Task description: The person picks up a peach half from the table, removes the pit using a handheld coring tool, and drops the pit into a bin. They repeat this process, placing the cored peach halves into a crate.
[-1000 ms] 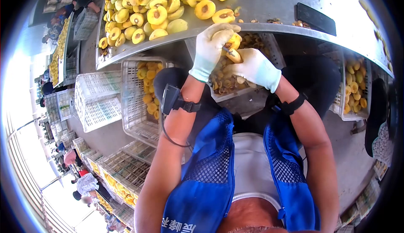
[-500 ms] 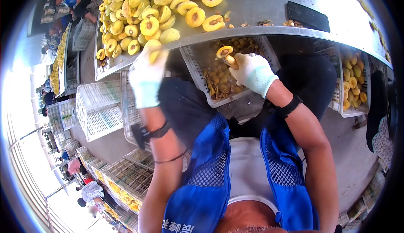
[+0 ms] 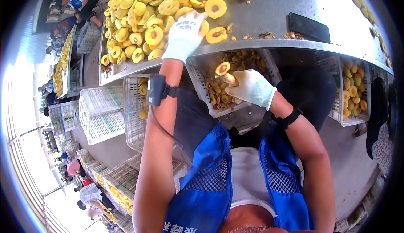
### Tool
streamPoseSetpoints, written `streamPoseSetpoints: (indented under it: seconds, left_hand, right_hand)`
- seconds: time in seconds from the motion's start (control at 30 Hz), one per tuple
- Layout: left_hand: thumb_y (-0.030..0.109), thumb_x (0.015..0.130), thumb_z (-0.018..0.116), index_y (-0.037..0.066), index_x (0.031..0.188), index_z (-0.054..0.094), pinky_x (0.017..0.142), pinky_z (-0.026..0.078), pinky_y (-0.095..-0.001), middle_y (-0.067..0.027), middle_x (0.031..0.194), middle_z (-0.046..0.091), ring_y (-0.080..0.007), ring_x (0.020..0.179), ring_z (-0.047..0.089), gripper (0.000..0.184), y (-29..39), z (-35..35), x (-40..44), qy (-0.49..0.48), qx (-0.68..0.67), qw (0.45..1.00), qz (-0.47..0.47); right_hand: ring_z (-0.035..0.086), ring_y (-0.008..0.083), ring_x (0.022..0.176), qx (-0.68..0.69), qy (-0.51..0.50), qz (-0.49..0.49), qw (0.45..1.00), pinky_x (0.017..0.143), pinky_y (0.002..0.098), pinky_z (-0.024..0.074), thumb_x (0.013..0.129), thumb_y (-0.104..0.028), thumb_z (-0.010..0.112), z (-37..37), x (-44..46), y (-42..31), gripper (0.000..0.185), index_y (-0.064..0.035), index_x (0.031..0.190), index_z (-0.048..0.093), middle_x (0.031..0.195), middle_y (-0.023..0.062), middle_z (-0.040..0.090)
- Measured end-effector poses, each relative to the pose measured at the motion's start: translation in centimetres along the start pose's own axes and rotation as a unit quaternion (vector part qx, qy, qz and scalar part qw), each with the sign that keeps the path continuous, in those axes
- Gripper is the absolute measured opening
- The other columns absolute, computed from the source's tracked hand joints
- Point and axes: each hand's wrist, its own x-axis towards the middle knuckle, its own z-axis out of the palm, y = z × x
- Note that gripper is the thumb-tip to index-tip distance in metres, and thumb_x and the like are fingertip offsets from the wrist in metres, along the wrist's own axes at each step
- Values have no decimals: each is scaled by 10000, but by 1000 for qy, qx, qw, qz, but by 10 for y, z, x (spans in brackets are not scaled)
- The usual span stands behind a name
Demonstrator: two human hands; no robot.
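Observation:
My left hand (image 3: 185,33), in a white glove, rests at the front of a heap of yellow peach halves (image 3: 139,20) on the metal table. Its fingers curl over one peach half (image 3: 204,28), partly hidden by the glove. My right hand (image 3: 248,86), gloved too, is closed below the table edge over a crate of fruit scraps (image 3: 219,89). A short tan piece (image 3: 229,79) sticks out of it, with a cut peach half (image 3: 223,68) at its end. Whether the tan piece is a tool handle or fruit I cannot tell.
A dark flat phone-like object (image 3: 309,28) lies on the metal table (image 3: 261,14). White crates stand at left (image 3: 101,115) and beside my left forearm (image 3: 134,123); a crate with peach halves (image 3: 353,89) is at right. Other people (image 3: 90,195) work along the far left.
My left hand has moved from the table's front edge, where a peach half showed in it, up and right onto the heap. My right hand is slightly lower, still with its peach half.

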Motion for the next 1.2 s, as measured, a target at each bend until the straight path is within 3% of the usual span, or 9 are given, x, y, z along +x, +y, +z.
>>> streamPoseSetpoints:
  seconds: [0.13, 0.23, 0.33, 0.43, 0.57, 0.8, 0.97, 1.1, 1.2]
  left_hand:
    - [188, 845, 704, 193, 1340, 612, 1007, 519, -426, -121, 1476, 553, -331, 1242, 602, 503, 3, 6, 10, -54, 92, 994, 37]
    - [229, 848, 698, 178, 1268, 647, 966, 527, -427, -113, 1368, 631, -321, 1184, 640, 426, -3, 2, 8, -99, 45, 994, -28]
    - [339, 854, 712, 133, 1270, 686, 964, 535, -425, -151, 1189, 728, -320, 1127, 679, 465, -19, 5, -6, -108, -14, 988, -108]
    - [372, 837, 724, 107, 1237, 712, 939, 544, -434, -196, 1153, 741, -355, 1083, 701, 480, -36, 2, -20, -121, -148, 969, -157]
    - [224, 876, 782, 11, 1218, 710, 965, 538, -335, -156, 1109, 754, -242, 1049, 717, 409, -11, -9, -37, 79, -291, 922, -243]
    - [76, 929, 755, -61, 1280, 630, 996, 521, -300, -111, 1226, 686, -163, 1097, 647, 398, 71, -23, -70, 115, -456, 855, -218]
    - [24, 926, 749, -55, 1241, 606, 1000, 526, -299, -112, 1235, 666, -156, 1109, 637, 355, 90, -3, -81, 153, -523, 799, -254]
    - [4, 912, 755, -48, 1175, 611, 1004, 523, -302, -126, 1239, 672, -162, 1099, 642, 305, 93, 4, -84, 179, -445, 848, -227]
    - [-7, 904, 758, -49, 1149, 610, 1002, 525, -304, -130, 1229, 682, -164, 1090, 646, 289, 98, 7, -85, 192, -431, 854, -220]
  right_hand:
    - [754, 267, 744, 98, -46, 28, 994, 773, 363, 585, 859, -352, 708, -17, -7, -17, 353, -1, 895, 712, 735, 120, 752]
    - [681, 168, 523, 122, -42, 16, 992, 466, 302, 534, 885, -263, 708, -10, 1, -3, 286, 11, 967, 700, 689, 91, 727]
    - [690, 161, 545, 125, -27, 4, 992, 504, 298, 545, 882, -264, 713, -11, 1, -6, 288, 8, 976, 705, 689, 92, 729]
    - [751, 285, 738, 106, -7, 7, 994, 792, 379, 578, 842, -360, 708, -13, 0, -11, 374, -1, 945, 730, 790, 163, 756]
    - [742, 243, 691, 214, 11, 12, 977, 721, 362, 582, 849, -351, 701, -10, -4, -15, 359, -8, 953, 719, 751, 130, 748]
    - [668, 133, 510, 283, 72, 34, 956, 513, 288, 535, 931, -263, 700, -4, 4, -22, 258, -7, 959, 683, 688, 85, 734]
    - [719, 315, 663, 172, 173, -21, 970, 653, 398, 575, 911, -266, 694, 10, 14, -11, 274, 7, 923, 680, 741, 179, 724]
    - [694, 438, 835, 158, 196, -11, 968, 774, 477, 565, 901, -265, 678, 16, 15, -11, 285, 19, 894, 681, 794, 246, 697]
    - [703, 432, 822, 101, 223, -36, 969, 758, 477, 566, 910, -261, 667, 22, 18, -4, 282, 20, 893, 685, 792, 243, 701]
